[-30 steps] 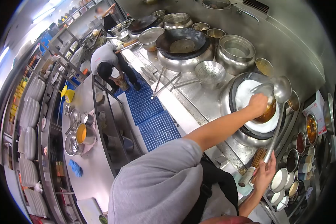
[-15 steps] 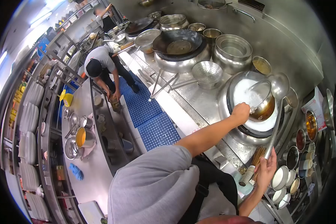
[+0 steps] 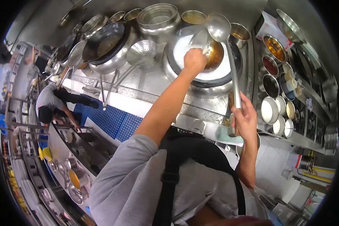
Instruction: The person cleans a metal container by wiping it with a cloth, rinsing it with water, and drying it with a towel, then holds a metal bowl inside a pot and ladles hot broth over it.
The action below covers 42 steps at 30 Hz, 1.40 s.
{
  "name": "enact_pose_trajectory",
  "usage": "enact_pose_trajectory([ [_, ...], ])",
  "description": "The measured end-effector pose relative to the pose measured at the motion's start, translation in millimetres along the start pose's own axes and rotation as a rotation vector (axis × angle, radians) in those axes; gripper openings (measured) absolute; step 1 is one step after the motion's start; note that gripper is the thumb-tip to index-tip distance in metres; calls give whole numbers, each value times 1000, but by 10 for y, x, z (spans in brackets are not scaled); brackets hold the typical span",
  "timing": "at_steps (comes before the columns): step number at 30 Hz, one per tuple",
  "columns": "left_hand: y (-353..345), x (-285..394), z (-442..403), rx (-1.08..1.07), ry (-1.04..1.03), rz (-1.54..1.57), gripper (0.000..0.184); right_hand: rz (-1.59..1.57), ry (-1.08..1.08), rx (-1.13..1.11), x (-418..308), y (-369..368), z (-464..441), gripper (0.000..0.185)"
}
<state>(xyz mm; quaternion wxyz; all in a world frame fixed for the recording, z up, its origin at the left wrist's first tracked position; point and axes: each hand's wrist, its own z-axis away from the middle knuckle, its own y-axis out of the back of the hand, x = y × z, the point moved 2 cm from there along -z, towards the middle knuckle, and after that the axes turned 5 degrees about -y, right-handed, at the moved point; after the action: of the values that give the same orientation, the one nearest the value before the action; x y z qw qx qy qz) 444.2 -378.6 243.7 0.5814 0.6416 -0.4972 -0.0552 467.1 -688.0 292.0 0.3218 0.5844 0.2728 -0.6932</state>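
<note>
Ladle (image 3: pixel 232 71) above the wok (image 3: pixel 209 83), right hand (image 3: pixel 246 117) on its handle.
Bowl sat over the wok's far edge; right fingers curled round the lower handle. Left hand (image 3: pixel 195 60) clenched on a pale item, mostly hidden. Ladle probably stiff, bowl-heavy, slick if wet; mid-handle seemed the steadiest hold.

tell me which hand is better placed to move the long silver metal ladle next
Probably the right hand: it has the ladle by its handle. The left hand is over the round, dark-rimmed wok, apart from the ladle.
</note>
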Motion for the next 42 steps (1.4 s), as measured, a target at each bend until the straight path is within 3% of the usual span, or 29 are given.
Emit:
enact_pose_trajectory([
  [7, -233, -295, 404, 6, 21, 46, 30, 27, 7, -7, 59, -85, -255, 60],
  [11, -58, 66, -7, -7, 52, 105, 31, 63, 37, 30, 106, -82, -97, 59],
  [12, -176, 57, -137, 105, -29, 108, 32, 68, 60, 13, 95, -104, -51, 59],
  [13, -62, 164, -225, 7, -81, 83, 29, 59, 3, 25, 25, -138, 34, 58],
  [15, -141, 219, -444, 20, -21, -27, 24, 10, -29, 34, -46, -163, 184, 58],
  [16, -250, 144, -499, 69, -124, -125, 21, -28, -19, 47, 14, -148, 219, 58],
  [20, -419, 53, -273, 196, -57, 45, 15, -50, 27, 44, 147, -79, 85, 56],
  [26, -473, -167, 361, 63, 71, 69, 21, 13, 59, 37, 188, -148, -183, 54],
  [30, -309, 14, 90, 131, 83, 201, 28, 20, 60, 21, 258, -71, -41, 55],
  [35, -304, 80, -487, 129, -14, 73, 20, -13, 9, 66, 210, -34, 158, 55],
  [42, -468, -251, 134, 107, 70, 41, 19, 3, 38, 54, 290, -39, -369, 55],
])
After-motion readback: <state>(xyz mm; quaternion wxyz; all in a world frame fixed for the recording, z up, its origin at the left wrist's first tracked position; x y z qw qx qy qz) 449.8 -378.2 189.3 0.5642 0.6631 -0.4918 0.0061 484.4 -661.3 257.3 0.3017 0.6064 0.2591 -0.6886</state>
